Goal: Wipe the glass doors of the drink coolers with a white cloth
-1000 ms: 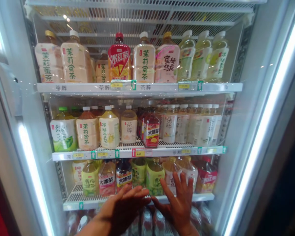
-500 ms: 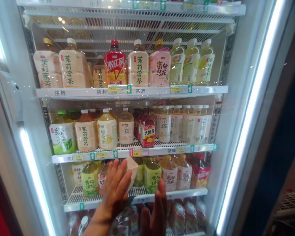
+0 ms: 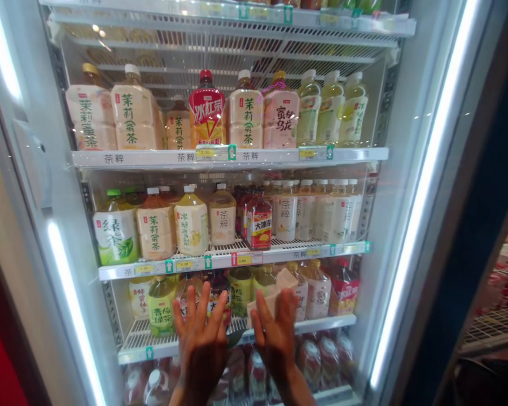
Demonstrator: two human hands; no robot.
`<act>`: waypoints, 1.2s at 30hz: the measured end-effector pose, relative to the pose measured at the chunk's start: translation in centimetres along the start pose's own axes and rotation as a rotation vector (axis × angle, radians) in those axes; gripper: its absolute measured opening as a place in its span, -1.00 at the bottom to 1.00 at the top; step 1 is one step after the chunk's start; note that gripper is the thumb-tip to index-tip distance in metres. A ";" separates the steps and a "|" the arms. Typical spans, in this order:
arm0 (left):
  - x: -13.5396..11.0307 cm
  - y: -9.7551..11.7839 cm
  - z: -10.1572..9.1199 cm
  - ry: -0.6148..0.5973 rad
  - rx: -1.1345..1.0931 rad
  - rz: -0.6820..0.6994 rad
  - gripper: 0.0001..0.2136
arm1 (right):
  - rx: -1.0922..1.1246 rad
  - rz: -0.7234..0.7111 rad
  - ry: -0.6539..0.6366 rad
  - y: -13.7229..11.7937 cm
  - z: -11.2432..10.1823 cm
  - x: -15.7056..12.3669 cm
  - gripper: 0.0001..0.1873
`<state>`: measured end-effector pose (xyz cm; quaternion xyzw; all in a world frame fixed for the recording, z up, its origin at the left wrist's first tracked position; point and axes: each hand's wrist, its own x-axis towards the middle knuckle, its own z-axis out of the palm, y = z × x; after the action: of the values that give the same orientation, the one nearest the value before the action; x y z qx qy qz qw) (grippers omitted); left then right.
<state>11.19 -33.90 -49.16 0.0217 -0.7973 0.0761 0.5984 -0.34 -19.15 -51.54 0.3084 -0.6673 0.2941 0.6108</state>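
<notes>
Both of my hands reach forward at the glass front of a drinks cooler, level with its lower shelves. My left hand (image 3: 203,335) has its fingers spread and holds nothing; bottles stand behind them. Under the fingers of my right hand (image 3: 278,332) is a pale folded sheet of cloth or paper (image 3: 256,310), which sticks out at the left and above the fingertips. The right fingers lie fairly flat over it. Whether the fingers touch the glass is hard to tell. A small dark green patch (image 3: 236,338) shows between the hands.
Rows of bottled tea stand on white wire shelves, among them a red bottle (image 3: 207,110) and a green-capped bottle (image 3: 115,228). Bright light strips (image 3: 425,186) run down both sides. Another rack (image 3: 493,332) with red packets is at the right.
The pale sheet has passed from behind my left hand to my right hand. The left fingers are now spread apart, and the right hand has turned flatter. The view has shifted slightly.
</notes>
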 end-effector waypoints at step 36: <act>-1.8 0.5 1.5 0.088 -0.039 0.032 -0.54 | -0.026 -0.378 -0.291 2.6 -1.1 0.9 -0.16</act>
<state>10.24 -33.76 -51.29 -0.0062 -0.7718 0.0710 0.6318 -1.67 -16.71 -50.54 0.4592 -0.6825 0.1183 0.5561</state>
